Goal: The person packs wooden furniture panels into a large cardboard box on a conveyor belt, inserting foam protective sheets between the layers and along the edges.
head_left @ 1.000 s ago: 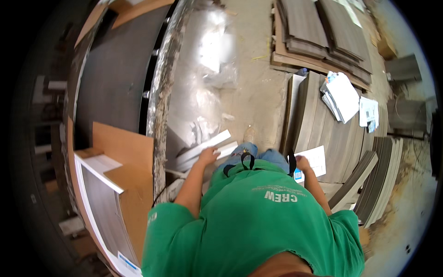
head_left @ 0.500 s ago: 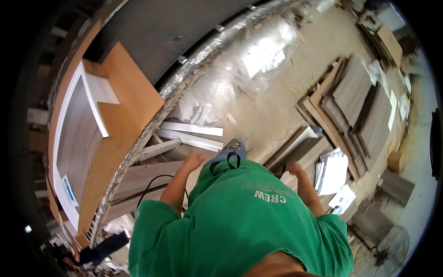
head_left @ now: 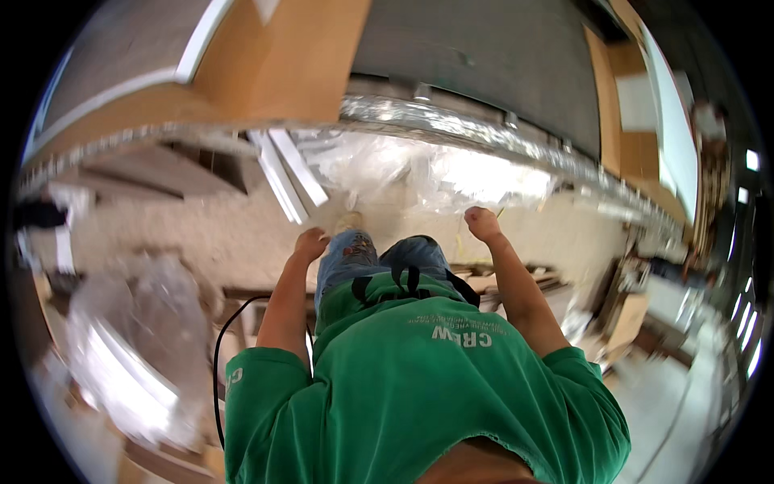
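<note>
My left hand (head_left: 311, 244) hangs beside my thigh with its fingers curled and nothing seen in them. It is nearest to two white strips (head_left: 292, 173) lying on the floor past it. My right hand (head_left: 482, 223) is held out in front of me, closed in a loose fist, with no object showing in it. Beyond it, crumpled clear plastic sheeting (head_left: 484, 179) lies below the edge of a long workbench (head_left: 484, 60) with a dark top and a silvery wrapped edge. Neither hand touches anything that I can see.
Brown cardboard (head_left: 274, 64) stands on the bench at the left, with another cardboard-and-white piece (head_left: 641, 105) at its right end. Plastic-wrapped goods (head_left: 137, 347) lie behind me on the left. Boards (head_left: 516, 281) are stacked by my right side. A black cable (head_left: 218, 363) hangs at my left.
I have turned rightward, so the bench now runs across in front of me. The board stack has shifted behind my right arm. My right hand has swung forward; both hands stay closed.
</note>
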{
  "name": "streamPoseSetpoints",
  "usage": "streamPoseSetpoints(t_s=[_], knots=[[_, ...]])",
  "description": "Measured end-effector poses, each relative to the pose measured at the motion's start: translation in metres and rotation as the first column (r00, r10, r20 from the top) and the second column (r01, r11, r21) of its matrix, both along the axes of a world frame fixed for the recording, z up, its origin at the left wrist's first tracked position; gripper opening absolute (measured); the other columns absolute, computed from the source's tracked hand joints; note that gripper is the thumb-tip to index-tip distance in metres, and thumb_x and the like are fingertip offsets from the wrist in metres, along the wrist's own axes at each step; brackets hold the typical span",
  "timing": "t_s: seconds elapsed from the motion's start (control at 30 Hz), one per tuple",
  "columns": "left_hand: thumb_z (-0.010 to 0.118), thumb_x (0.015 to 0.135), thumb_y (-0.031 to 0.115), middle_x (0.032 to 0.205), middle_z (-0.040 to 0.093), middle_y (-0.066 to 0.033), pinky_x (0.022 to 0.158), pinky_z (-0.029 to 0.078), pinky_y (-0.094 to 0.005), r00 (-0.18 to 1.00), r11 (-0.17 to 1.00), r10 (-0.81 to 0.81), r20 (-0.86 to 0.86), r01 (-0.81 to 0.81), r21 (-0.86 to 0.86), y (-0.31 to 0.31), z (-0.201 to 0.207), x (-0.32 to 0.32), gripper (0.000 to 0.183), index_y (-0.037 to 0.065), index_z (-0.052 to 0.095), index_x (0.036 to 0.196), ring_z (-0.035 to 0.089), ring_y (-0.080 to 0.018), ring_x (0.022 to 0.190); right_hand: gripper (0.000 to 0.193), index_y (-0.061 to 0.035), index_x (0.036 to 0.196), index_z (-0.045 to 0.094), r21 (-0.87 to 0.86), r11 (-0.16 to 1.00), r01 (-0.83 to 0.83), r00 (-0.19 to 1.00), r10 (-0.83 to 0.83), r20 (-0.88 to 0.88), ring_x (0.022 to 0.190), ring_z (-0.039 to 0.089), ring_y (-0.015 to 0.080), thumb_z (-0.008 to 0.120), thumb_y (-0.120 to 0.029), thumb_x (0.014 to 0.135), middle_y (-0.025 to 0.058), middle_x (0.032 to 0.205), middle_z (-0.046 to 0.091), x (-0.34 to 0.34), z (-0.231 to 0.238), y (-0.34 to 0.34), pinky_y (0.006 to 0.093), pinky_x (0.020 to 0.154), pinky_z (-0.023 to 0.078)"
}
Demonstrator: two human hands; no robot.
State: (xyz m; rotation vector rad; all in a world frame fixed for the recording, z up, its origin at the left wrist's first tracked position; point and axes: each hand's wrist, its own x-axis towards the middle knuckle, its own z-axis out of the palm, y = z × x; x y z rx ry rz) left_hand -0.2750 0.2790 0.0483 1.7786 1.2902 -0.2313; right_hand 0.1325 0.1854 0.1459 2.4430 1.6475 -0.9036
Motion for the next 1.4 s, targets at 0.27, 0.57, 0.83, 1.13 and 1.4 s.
streamPoseSetpoints(t_s=[0.27, 0.57, 0.83, 1.13, 1.4], knots=[[0.059, 0.068, 0.023, 0.083, 0.057, -0.0153, 0.068, 0.043, -0.0310, 0.679, 0.728, 0.664, 0.313, -0.682, -0.064, -0.070, 0.015, 0.111, 0.032, 0.002, 0.054, 0.092, 0.056, -0.0274, 0.076, 0.019, -0.0107, 0.082, 0.057, -0.211, 0.841, -0.498, 0.861, 0.509, 0.000, 0.079, 0.052, 0.0289, 0.042, -0.018, 0.073, 0.0129, 0.082, 0.057, 0.055, -0.063, 0.107, 0.0341, 0.071, 0.041], [0.057, 0.074, 0.016, 0.077, 0.057, -0.0083, 0.060, 0.042, -0.0228, -0.241, -0.174, 0.967, 0.081, -0.860, -0.479, -0.216, -0.074, 0.289, 0.024, -0.001, 0.054, 0.091, 0.052, -0.0100, 0.067, 0.028, -0.0092, 0.100, 0.051, -0.380, 0.689, -0.617, 0.622, 0.723, 0.301, 0.088, 0.049, 0.0331, 0.038, -0.017, 0.076, 0.0156, 0.098, 0.051, 0.127, -0.245, 0.197, 0.0356, 0.079, 0.039], [0.058, 0.071, 0.013, 0.077, 0.054, -0.0148, 0.055, 0.042, -0.0268, -0.046, -0.026, 0.999, 0.028, -0.870, -0.492, -0.251, -0.142, 0.413, 0.021, 0.001, 0.055, 0.088, 0.053, -0.0225, 0.063, 0.026, -0.0001, 0.094, 0.050, -0.991, 0.123, -0.051, 0.871, 0.491, 0.016, 0.072, 0.055, 0.0255, 0.037, -0.015, 0.077, 0.0137, 0.083, 0.056, 0.212, -0.345, 0.137, 0.0329, 0.066, 0.044], [0.059, 0.070, 0.016, 0.083, 0.055, -0.0130, 0.053, 0.043, -0.0270, 0.076, 0.116, 0.992, 0.096, -0.839, -0.532, -0.229, -0.149, 0.424, 0.024, 0.002, 0.055, 0.089, 0.054, -0.0223, 0.073, 0.027, -0.0029, 0.098, 0.048, -0.509, 0.336, -0.792, 0.228, 0.937, 0.265, 0.075, 0.053, 0.0260, 0.035, -0.017, 0.079, 0.0128, 0.085, 0.055, 0.224, -0.394, 0.215, 0.0329, 0.067, 0.043], [0.058, 0.070, 0.018, 0.081, 0.055, -0.0135, 0.056, 0.042, -0.0288, 0.119, 0.120, 0.992, 0.035, -0.852, -0.509, -0.231, -0.152, 0.410, 0.024, 0.002, 0.055, 0.088, 0.054, -0.0237, 0.069, 0.024, -0.0065, 0.096, 0.049, -0.734, 0.187, -0.653, 0.019, 0.973, 0.231, 0.081, 0.051, 0.0261, 0.037, -0.016, 0.078, 0.0114, 0.088, 0.054, 0.228, -0.380, 0.210, 0.0340, 0.067, 0.043]])
